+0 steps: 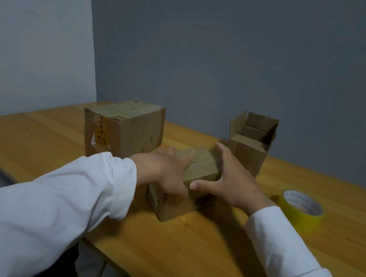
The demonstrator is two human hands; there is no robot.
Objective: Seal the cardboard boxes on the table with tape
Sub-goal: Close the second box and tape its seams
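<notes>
Two white sleeves (53,192) reach in from the near edge over the wooden surface (194,259). Between the hands sits a small cardboard box (197,179), closed, its top flaps folded down and meeting along a seam; whatever is inside cannot be seen. The left hand (167,171) lies over the box's top left part, its fingers (186,157) stretched flat across the flaps and its thumb hanging down the near face, pressing rather than clutching. The right hand (232,182) is at the box's right side with its fingers (223,149) straight and spread, the thumb pointing left at the box's upper near edge; whether the palm actually touches the cardboard cannot be told.

To the right of that hand, near but apart from the box, a roll of yellow tape (301,208) lies flat on the surface, its white core facing up.

Farther back on the left stands a large cardboard box (124,126), shut, with tape along its top seam and an orange strip running down its near end. It is just behind the left hand, close to the small box. Farther back on the right stands a narrow cardboard box (252,139), upright with its flaps raised; only bare cardboard walls show inside it. A grey wall (239,51) rises behind the surface.
</notes>
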